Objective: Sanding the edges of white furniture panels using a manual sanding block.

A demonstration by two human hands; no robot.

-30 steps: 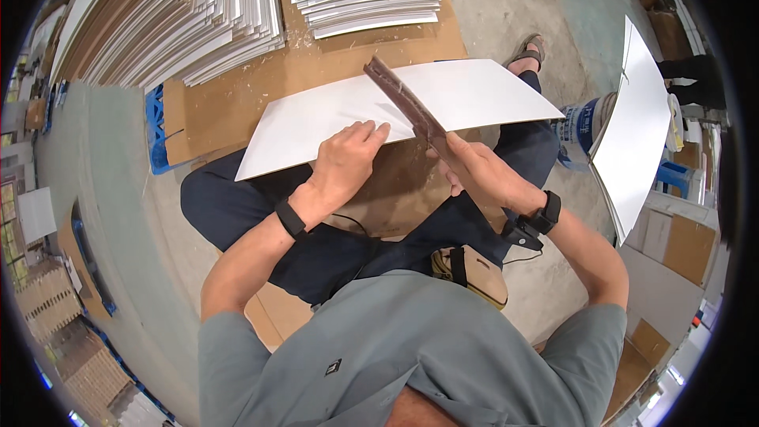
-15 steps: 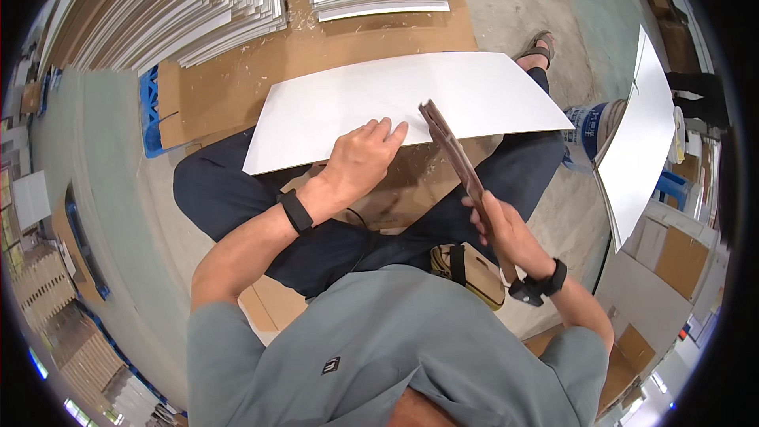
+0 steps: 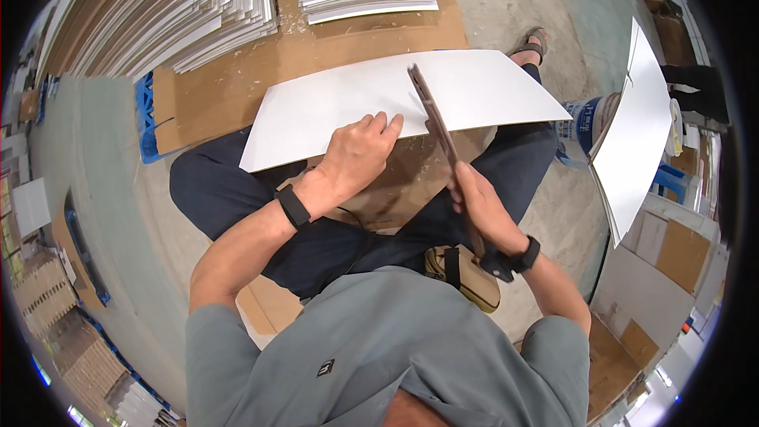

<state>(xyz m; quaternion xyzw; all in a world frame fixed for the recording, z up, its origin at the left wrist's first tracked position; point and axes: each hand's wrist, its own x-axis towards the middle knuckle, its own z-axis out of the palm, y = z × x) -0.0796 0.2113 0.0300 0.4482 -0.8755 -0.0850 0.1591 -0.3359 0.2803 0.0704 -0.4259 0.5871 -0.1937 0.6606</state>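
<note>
A wide white board lies across my lap and the cardboard beyond it. My left hand grips the middle of its near edge, fingers bent on top and thumb hidden. In my right hand is a long, narrow brown stick, worn and split-looking at its far end. The stick slants up and to the left, its upper part over the board just right of my left fingers. Whether it touches the board I cannot tell.
Tall stacks of white and brown boards and a lower stack of white boards stand ahead on brown cardboard. More white boards lean over a blue-and-white bucket at the right. A tan pouch lies by my waist.
My right hand has moved up and to the left, carrying the brown stick farther over the board. My left hand keeps its place at the near edge.
</note>
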